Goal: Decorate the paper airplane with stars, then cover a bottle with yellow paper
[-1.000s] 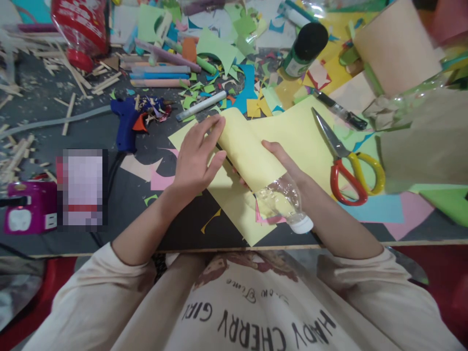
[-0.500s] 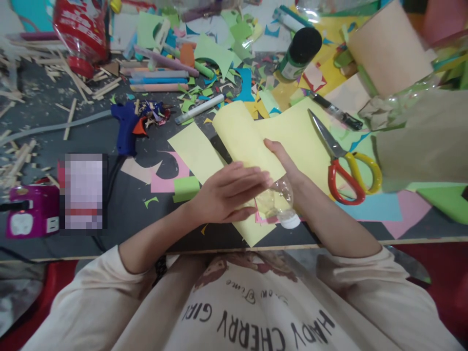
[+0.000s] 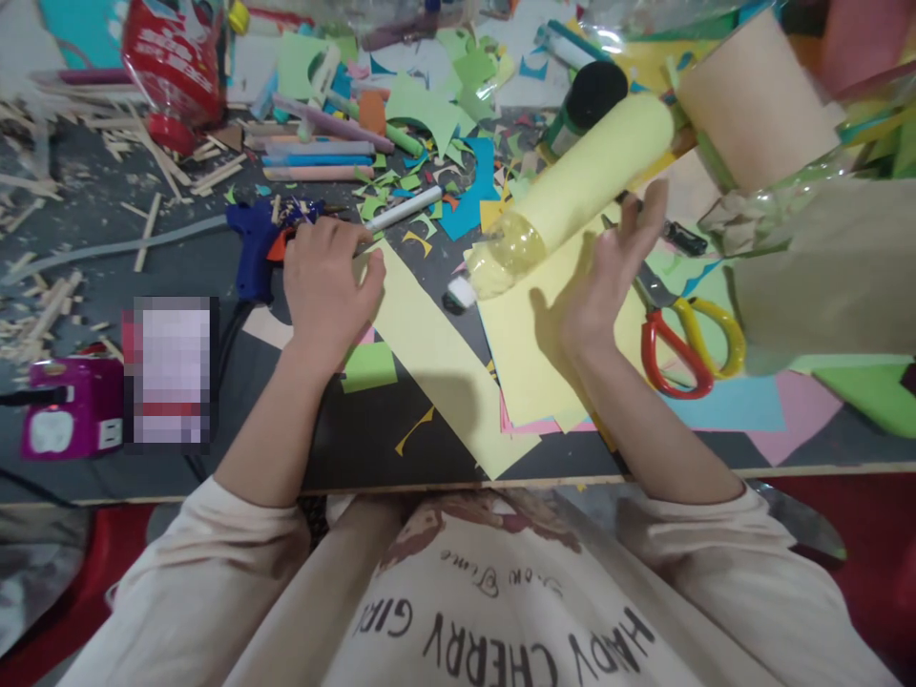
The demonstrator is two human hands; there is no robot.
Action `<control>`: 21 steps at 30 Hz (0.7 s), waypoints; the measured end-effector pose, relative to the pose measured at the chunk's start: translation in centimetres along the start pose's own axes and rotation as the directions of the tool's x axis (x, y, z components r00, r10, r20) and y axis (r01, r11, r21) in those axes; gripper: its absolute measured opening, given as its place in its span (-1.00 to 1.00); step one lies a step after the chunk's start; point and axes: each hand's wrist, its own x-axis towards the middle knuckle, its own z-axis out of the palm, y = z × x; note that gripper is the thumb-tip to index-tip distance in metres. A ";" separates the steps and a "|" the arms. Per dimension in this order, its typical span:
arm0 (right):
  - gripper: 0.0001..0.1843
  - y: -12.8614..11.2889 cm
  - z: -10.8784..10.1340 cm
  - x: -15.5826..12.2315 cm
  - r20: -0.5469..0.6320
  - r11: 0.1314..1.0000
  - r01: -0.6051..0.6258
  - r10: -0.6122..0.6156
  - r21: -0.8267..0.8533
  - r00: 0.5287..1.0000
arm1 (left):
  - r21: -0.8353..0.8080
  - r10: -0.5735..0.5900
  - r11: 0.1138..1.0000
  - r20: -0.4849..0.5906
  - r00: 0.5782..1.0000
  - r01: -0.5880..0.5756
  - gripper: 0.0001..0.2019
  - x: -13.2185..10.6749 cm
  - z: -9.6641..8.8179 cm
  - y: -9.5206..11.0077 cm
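Note:
My left hand (image 3: 325, 281) lies knuckles up on the table with its fingers curled under; what they hold, if anything, is hidden. It sits between a blue glue gun (image 3: 247, 253) and the end of a white marker (image 3: 405, 207). My right hand (image 3: 608, 277) is open, fingers stretched up against a clear plastic bottle wrapped in yellow paper (image 3: 587, 176). The bottle lies slanted, its bare neck (image 3: 505, 258) and white cap (image 3: 462, 291) pointing lower left. Flat yellow sheets (image 3: 444, 358) lie under both hands.
Red and yellow scissors (image 3: 687, 334) lie right of my right hand, a craft knife (image 3: 676, 232) behind it. A black-capped green bottle (image 3: 587, 95), paper scraps, coloured sticks (image 3: 315, 160), a red bottle (image 3: 172, 67) and a magenta device (image 3: 64, 420) crowd the table. The table edge runs close to my body.
My left hand left the wrapped bottle and moved up and left to the glue gun. My right hand opened and the bottle swung away, turning its neck to the lower left.

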 end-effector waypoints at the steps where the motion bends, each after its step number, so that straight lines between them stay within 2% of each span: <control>1: -0.26 -0.8 -0.1 -0.6 -0.036 0.999 0.033 -0.034 -0.035 0.999 | 0.007 -0.016 1.000 -0.002 1.000 0.016 -0.51 0.0 0.2 -0.3; 2: -0.35 -1.6 -0.1 -1.2 0.003 0.997 0.063 -0.063 -0.051 0.998 | 0.010 -0.022 1.000 -0.009 1.000 0.022 -0.50 -0.1 0.4 -0.5; 3: -0.45 -2.5 0.0 -1.8 0.118 0.995 0.077 -0.070 -0.058 0.991 | 0.005 -0.019 1.000 -0.025 0.999 0.020 -0.49 -0.3 0.7 -0.6; 5: -0.63 -3.9 0.4 -2.7 0.268 0.994 0.091 -0.073 -0.056 0.961 | -0.018 0.003 1.000 -0.083 0.997 -0.004 -0.47 -0.5 1.2 -0.8; 8: -0.70 -4.5 1.0 -3.0 0.416 0.995 0.088 -0.059 -0.051 0.908 | -0.037 0.016 0.999 -0.126 0.992 -0.021 -0.43 -0.8 1.7 -0.7; 11: -0.72 -3.9 1.4 -2.6 0.425 0.995 0.100 -0.081 -0.022 0.901 | -0.017 -0.001 1.000 -0.076 0.997 -0.001 -0.38 -0.9 1.9 -0.4; 13: -0.66 -3.2 1.5 -2.3 0.420 0.989 0.149 -0.138 0.007 0.897 | 0.007 0.014 1.000 -0.092 0.996 -0.013 -0.40 -0.9 1.9 -0.2; 16: -0.44 -2.3 1.5 -1.9 0.421 0.973 0.229 -0.204 -0.009 0.884 | 0.054 0.059 0.997 -0.138 0.989 -0.052 -0.46 -0.9 1.9 0.2; 18: -0.31 -2.0 1.4 -1.8 0.421 0.969 0.244 -0.210 -0.029 0.883 | 0.055 0.091 0.995 -0.129 0.987 -0.085 -0.52 -0.9 1.9 0.5; 21: -0.37 -2.0 1.4 -1.9 0.443 0.971 0.239 -0.209 -0.014 0.872 | -0.050 0.141 0.988 -0.072 0.987 -0.144 -0.61 -0.9 1.5 1.4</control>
